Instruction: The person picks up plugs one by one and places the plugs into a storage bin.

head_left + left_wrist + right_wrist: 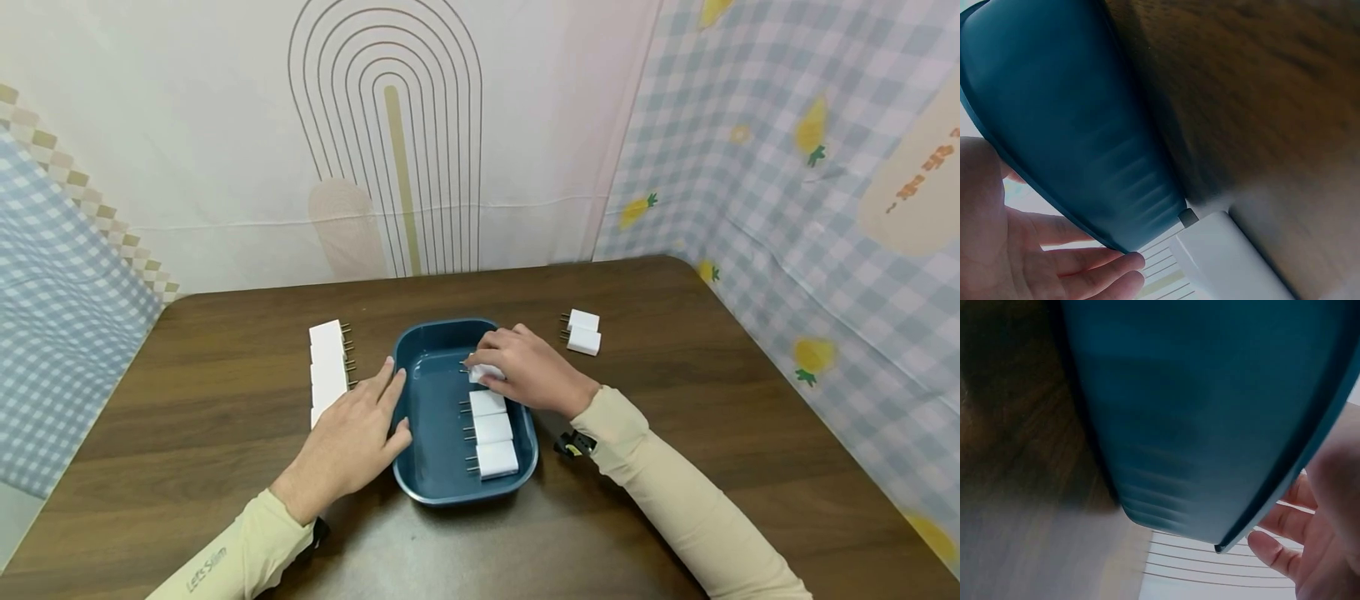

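Observation:
A blue tray (467,501) stands on the table, its outer wall large in both wrist views. My left hand (352,437) rests at its left rim, fingers extended, as the left wrist view also shows. Inside the tray, my right hand (536,371) pinches a white plug adapter (486,374) near the far right side, metal prongs pointing left. Nearer me, 3 white plug adapters (492,429) lie in a column along the tray's right side. In the right wrist view the tray wall (1210,412) hides the held adapter.
Left of the tray, a column of several white plug adapters (327,367) lies with prongs to the right, partly behind my left hand. Two more adapters (582,340) lie to the right of the tray. A patterned cloth (525,125) hangs behind the wooden table (712,400).

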Available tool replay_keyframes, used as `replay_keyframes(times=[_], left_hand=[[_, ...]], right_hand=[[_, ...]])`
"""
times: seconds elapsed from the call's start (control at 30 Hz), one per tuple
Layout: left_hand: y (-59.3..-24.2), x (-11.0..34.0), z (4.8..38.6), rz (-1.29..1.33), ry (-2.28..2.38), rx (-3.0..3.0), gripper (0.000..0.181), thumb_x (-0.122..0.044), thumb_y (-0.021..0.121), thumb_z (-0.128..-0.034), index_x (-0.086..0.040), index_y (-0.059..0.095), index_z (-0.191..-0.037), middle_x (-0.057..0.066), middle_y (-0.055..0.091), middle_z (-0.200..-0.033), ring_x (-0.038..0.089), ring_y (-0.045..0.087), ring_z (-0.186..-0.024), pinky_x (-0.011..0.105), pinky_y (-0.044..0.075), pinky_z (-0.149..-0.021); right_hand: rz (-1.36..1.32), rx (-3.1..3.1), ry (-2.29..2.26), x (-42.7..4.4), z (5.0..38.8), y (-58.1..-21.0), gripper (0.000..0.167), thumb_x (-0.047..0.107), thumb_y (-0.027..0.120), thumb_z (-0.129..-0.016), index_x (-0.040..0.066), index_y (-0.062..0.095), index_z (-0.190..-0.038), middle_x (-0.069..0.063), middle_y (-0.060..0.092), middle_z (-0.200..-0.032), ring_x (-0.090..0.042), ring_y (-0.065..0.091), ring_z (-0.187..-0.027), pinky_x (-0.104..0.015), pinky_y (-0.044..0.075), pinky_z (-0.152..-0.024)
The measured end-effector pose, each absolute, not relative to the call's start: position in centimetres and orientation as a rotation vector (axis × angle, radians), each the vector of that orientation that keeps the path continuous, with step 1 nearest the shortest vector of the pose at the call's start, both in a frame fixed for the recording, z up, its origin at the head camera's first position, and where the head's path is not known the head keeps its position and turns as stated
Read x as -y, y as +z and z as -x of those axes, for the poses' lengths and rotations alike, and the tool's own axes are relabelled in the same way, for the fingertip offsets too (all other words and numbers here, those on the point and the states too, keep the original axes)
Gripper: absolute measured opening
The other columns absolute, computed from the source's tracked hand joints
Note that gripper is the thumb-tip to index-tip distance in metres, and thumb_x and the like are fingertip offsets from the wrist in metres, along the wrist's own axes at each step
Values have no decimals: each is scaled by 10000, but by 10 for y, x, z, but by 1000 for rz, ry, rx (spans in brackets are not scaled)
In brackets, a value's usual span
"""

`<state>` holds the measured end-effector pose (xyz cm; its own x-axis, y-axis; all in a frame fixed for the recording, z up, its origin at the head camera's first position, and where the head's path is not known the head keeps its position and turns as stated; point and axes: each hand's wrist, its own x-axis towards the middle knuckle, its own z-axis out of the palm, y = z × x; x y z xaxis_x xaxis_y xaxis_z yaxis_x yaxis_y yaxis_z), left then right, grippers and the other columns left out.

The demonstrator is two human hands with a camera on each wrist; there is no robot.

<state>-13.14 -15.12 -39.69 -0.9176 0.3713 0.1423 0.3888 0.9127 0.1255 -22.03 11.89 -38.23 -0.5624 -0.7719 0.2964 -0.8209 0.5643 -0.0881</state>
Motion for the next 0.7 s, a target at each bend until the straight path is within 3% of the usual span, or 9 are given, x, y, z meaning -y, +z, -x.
replay_keyframes(times=[0.7], left_hand=[[-397,151,131,591,-227,2949,674,-373,551,-976,-10,418,-1529,205,354,-1620,399,531,-1366,538,450,-1120]], right_hand=[[-1302,2709,223,-112,225,-385,193,200,742,-920,195,776,-1110,2,746,-1078,-155,669,-1002,-413,454,-928]])
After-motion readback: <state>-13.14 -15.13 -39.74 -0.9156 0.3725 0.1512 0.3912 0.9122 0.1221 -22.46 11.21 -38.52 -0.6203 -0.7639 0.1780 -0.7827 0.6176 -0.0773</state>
